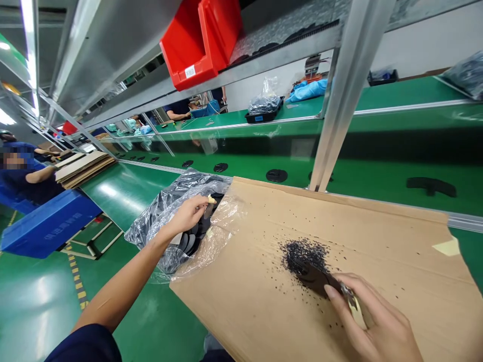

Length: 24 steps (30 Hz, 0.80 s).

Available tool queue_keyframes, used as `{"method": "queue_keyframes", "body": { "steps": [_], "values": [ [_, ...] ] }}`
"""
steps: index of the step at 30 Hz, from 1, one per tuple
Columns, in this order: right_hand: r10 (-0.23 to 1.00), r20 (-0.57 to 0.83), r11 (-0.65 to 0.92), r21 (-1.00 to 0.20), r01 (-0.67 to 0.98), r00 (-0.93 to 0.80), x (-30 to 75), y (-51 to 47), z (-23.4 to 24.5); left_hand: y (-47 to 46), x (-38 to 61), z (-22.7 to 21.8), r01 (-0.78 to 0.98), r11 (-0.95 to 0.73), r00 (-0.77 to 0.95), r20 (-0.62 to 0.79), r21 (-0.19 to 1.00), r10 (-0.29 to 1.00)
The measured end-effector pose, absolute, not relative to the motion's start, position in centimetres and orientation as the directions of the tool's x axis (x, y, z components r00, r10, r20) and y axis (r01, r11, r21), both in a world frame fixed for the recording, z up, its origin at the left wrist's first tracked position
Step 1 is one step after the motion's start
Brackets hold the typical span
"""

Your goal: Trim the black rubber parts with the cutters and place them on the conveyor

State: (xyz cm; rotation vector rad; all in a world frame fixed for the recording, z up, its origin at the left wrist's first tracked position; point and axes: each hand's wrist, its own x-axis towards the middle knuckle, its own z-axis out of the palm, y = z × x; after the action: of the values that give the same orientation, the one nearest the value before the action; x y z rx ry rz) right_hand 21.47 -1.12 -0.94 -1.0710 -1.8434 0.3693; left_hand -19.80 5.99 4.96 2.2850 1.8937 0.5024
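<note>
My left hand [188, 215] reaches over an opened clear plastic bag [158, 211] of flat black plastic parts [190, 240]. Its fingers are pinched at the edge of one dark part, and a pale yellow cover shows on a fingertip. In my right hand [377, 319] is a pair of nippers [352, 304] with a metal joint and cream-coloured handles. A flat dark part [315, 277] also extends from this hand, by the thumb. Its far end lies over a pile of small black bits [305, 251], scattered on the brown cardboard sheet [256, 301].
Round black parts [276, 175] lie in a row on the green surface behind, with a curved black part [431, 186] to the right. A metal post [345, 95] rises behind the cardboard. Overhead hangs a red bin [199, 45]. At left are a blue crate [53, 221] and a person.
</note>
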Motion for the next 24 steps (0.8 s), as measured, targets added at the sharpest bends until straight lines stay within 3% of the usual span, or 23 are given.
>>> {"method": "queue_keyframes", "body": {
  "steps": [4,6,10,15,20,24],
  "values": [
    [0.963,0.265,0.261,-0.852,0.454,-0.057,21.2,-1.4,0.0,4.2,-15.7,4.2,0.604,-0.335,0.156,0.304,0.724,0.940],
    [0.994,0.103,0.106,-0.922,0.371,-0.028,21.1,-1.5,0.7,3.1,-12.5,3.8,0.472,-0.379,0.151,0.350,0.796,0.924],
    [0.994,-0.105,-0.095,-0.976,0.195,-0.041,20.9,-1.7,1.6,1.2,-5.9,3.4,0.309,-0.494,0.272,0.423,0.813,0.865],
    [0.986,-0.144,-0.136,-0.987,0.089,-0.084,20.6,-1.9,1.8,0.5,-1.0,1.4,0.136,-0.366,0.306,0.312,0.921,0.899],
    [0.990,-0.115,-0.101,-0.982,0.159,-0.082,20.3,-2.2,1.8,-0.1,0.2,-1.5,0.151,-0.183,0.188,0.153,0.972,0.970],
    [0.993,-0.101,-0.087,-0.978,0.188,-0.066,20.2,-2.4,1.5,-0.4,0.2,-2.1,0.175,-0.175,0.183,0.143,0.969,0.973]
  ]
}}
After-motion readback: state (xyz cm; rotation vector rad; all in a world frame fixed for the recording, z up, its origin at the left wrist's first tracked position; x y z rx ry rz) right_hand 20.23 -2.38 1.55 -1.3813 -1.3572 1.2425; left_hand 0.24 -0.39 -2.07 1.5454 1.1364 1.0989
